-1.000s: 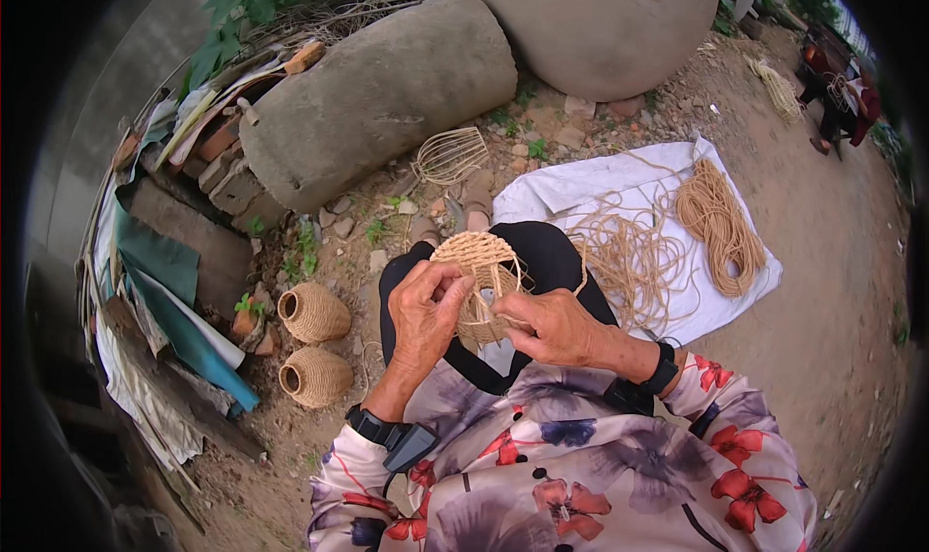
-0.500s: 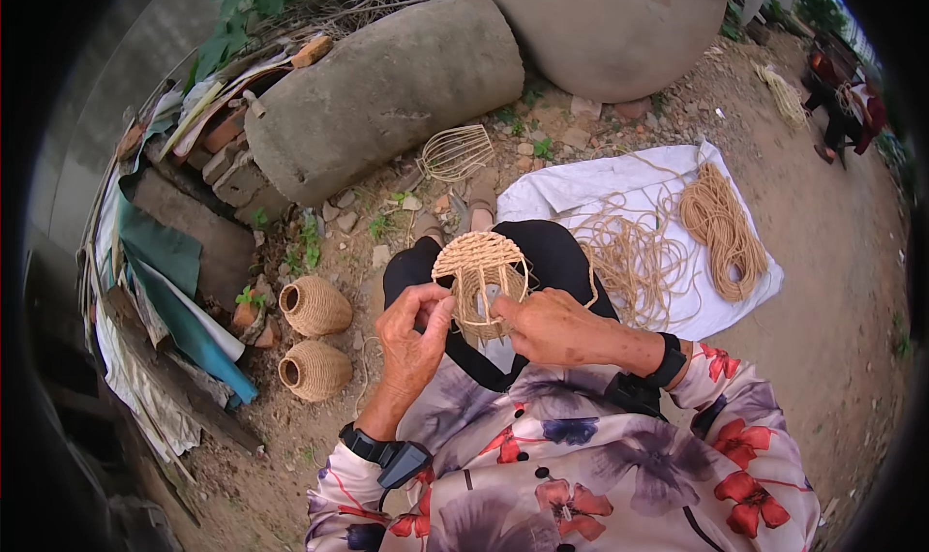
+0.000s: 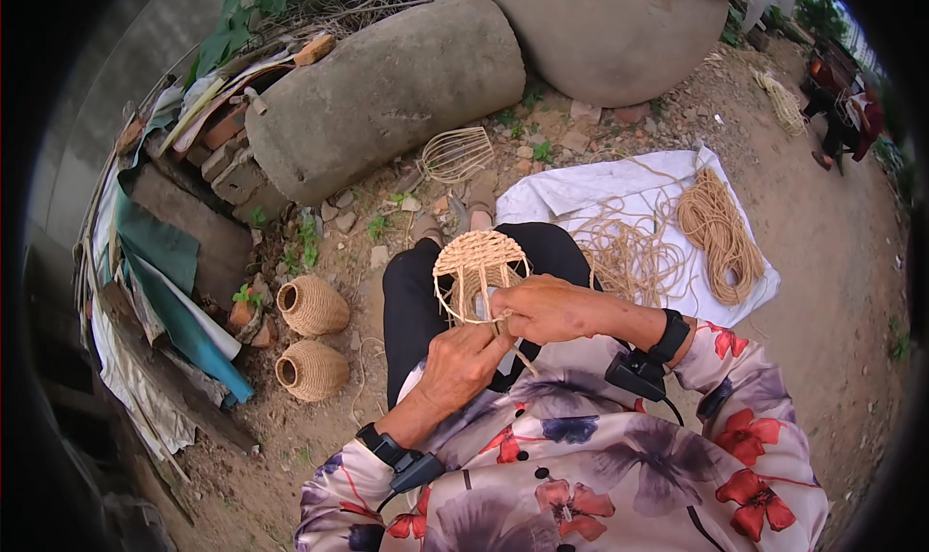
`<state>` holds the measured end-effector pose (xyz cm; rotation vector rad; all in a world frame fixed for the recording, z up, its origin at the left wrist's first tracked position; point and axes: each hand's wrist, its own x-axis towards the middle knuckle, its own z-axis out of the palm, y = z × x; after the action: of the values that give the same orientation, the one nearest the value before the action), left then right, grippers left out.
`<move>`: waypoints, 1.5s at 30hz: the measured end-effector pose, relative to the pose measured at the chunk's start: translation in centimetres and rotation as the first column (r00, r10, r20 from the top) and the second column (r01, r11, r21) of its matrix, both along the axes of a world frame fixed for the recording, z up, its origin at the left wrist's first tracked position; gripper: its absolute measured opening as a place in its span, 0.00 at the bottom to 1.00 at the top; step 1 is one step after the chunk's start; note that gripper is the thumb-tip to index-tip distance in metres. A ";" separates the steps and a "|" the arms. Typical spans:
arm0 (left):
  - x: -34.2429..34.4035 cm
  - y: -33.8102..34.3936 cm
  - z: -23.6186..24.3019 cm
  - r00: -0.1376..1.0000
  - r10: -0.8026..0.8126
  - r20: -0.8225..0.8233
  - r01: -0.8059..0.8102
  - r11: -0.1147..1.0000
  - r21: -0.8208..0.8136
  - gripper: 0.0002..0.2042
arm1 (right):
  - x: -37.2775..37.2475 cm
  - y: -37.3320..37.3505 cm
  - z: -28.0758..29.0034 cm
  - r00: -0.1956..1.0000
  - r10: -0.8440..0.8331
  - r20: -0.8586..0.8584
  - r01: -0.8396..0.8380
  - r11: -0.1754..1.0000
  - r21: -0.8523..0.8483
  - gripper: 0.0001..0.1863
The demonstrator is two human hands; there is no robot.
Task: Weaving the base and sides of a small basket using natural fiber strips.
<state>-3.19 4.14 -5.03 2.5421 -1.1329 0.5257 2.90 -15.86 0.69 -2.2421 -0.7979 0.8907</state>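
A small, partly woven basket [image 3: 479,252] rests between my knees, its upper part closely wrapped in tan cord and its lower part showing bare ribs and a round rim. My right hand [image 3: 547,307] grips the basket at the right of its rim, fingers curled. Just below the rim, my left hand [image 3: 460,363] has its fingers pinched together on a tan cord [image 3: 524,358], whose end sticks out to the lower right. The fingertips of both hands nearly meet, and the exact grip there is partly hidden.
Two round woven baskets [image 3: 313,370] lie on the ground at left. An unwrapped rib frame [image 3: 458,155] lies ahead. At right, a white sheet [image 3: 552,189] holds loose cord [image 3: 629,257] and a coiled hank [image 3: 718,238]. A concrete cylinder [image 3: 387,92] lies beyond; a person [image 3: 842,117] is far right.
My left hand has moved down and right from the basket's left side to below its rim, close to my right hand. The right hand has shifted slightly up and right.
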 end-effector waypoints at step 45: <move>5.3 0.1 3.0 0.928 0.229 -0.293 -0.328 0.876 -0.353 0.08 | -5.2 0.1 -4.3 0.569 -0.227 0.790 -0.044 0.951 0.305 0.18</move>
<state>2.12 4.23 -2.04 2.3345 -0.5065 0.4408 -2.29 -15.77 -3.60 -2.3356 -1.0921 -0.4215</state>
